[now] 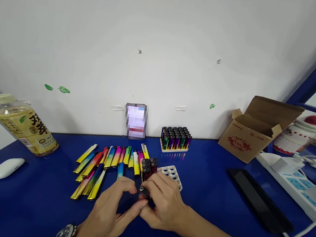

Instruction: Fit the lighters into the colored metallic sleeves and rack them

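Observation:
My right hand [162, 201] is closed around a lighter [144, 191], its black top pointing up between the fingers. The rest of that lighter is hidden by the hand. My left hand [113, 208] faces it from the left with thumb and forefinger apart, the thumb tip close to the right fingers. Just behind the right hand stand several black-topped lighters [149, 166] at the left side of a white tray with holes [172, 173]. To the left, many shiny rainbow-and-gold lighters [89, 165] lie loosely in a spread.
A filled rack of upright lighters [175, 138] and a phone [135, 121] stand by the wall. Right are an open cardboard box [245, 134], a dark phone-like device [260, 199] and a power strip [298, 187]. Left are a drink bottle [26, 125] and a white case [6, 168].

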The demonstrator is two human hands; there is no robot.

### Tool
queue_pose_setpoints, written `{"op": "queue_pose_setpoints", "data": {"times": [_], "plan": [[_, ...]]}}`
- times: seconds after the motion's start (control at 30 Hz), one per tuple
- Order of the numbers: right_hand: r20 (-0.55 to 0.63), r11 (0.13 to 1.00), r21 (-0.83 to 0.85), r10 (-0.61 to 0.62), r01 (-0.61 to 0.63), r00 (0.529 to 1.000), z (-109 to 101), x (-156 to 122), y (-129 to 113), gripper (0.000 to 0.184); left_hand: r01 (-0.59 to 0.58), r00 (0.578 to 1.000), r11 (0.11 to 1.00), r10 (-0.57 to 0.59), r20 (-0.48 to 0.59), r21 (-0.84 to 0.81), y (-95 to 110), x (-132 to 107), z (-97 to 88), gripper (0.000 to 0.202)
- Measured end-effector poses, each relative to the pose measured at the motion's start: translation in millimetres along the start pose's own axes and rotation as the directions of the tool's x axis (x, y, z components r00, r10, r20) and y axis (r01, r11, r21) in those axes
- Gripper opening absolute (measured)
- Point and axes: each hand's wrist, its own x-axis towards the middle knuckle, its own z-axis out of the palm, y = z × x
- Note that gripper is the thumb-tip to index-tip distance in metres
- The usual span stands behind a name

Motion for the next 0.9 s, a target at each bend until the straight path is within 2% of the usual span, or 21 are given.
{"op": "queue_pose_setpoints", "data": {"times": [0.07, 0.1, 0.17, 0.23, 0.3, 0.33, 0.4, 0.5, 0.57, 0.67, 0.73, 0.9], "plan": [[-0.076, 0.992, 0.109, 0.079, -0.071, 0.994, -3.4, 0.7, 2.7, 0.010, -0.036, 0.999, 0.999, 0.036, 0.038, 0.008, -1.6, 1.8, -1.8, 0.009], [-0.112, 0.976, 0.170, 0.156, -0.136, 0.981, -4.7, 0.9, 4.8, 0.010, -0.052, 0.996, 0.998, 0.050, 0.071, 0.021, -1.8, 2.9, -2.5, 0.006], [-0.177, 0.898, 0.318, 0.370, -0.303, 0.912, -5.7, 1.0, 10.2, 0.012, -0.073, 0.986, 0.996, 0.064, 0.157, 0.052, -1.1, 5.0, -3.4, 0.008], [-0.178, 0.724, 0.512, 0.616, -0.462, 0.768, -4.6, 1.3, 16.5, 0.012, -0.101, 0.966, 0.992, 0.079, 0.246, 0.080, 0.6, 6.3, -3.0, 0.013], [-0.070, 0.479, 0.685, 0.793, -0.548, 0.606, -3.0, 2.6, 22.8, 0.009, -0.130, 0.937, 0.986, 0.088, 0.338, 0.103, 2.3, 6.5, -1.6, 0.017], [0.008, 0.356, 0.742, 0.842, -0.567, 0.539, -2.5, 3.9, 25.7, 0.007, -0.141, 0.920, 0.984, 0.089, 0.381, 0.112, 2.8, 6.2, -0.8, 0.018], [0.147, 0.167, 0.797, 0.878, -0.581, 0.455, -2.7, 7.3, 30.5, 0.011, -0.152, 0.892, 0.981, 0.082, 0.445, 0.123, 2.9, 5.2, 0.8, 0.022], [0.295, -0.001, 0.801, 0.871, -0.599, 0.393, -5.1, 13.2, 34.7, 0.036, -0.150, 0.869, 0.981, 0.073, 0.490, 0.121, 1.6, 3.6, 2.0, 0.027], [0.358, -0.080, 0.771, 0.875, -0.631, 0.327, -6.3, 16.0, 35.8, 0.049, -0.140, 0.866, 0.983, 0.064, 0.496, 0.117, 0.7, 2.9, 2.0, 0.029], [0.369, -0.122, 0.735, 0.898, -0.667, 0.241, -5.5, 17.3, 36.3, 0.050, -0.132, 0.865, 0.983, 0.052, 0.498, 0.125, 0.4, 2.9, 1.4, 0.028], [0.366, -0.127, 0.723, 0.904, -0.679, 0.221, -4.2, 17.4, 36.5, 0.050, -0.132, 0.863, 0.983, 0.049, 0.504, 0.130, 0.5, 3.3, 1.3, 0.026], [0.416, -0.161, 0.707, 0.882, -0.689, 0.221, -4.4, 19.1, 35.7, 0.055, -0.135, 0.865, 0.983, 0.054, 0.500, 0.128, 0.4, 3.7, 2.1, 0.024]]}}
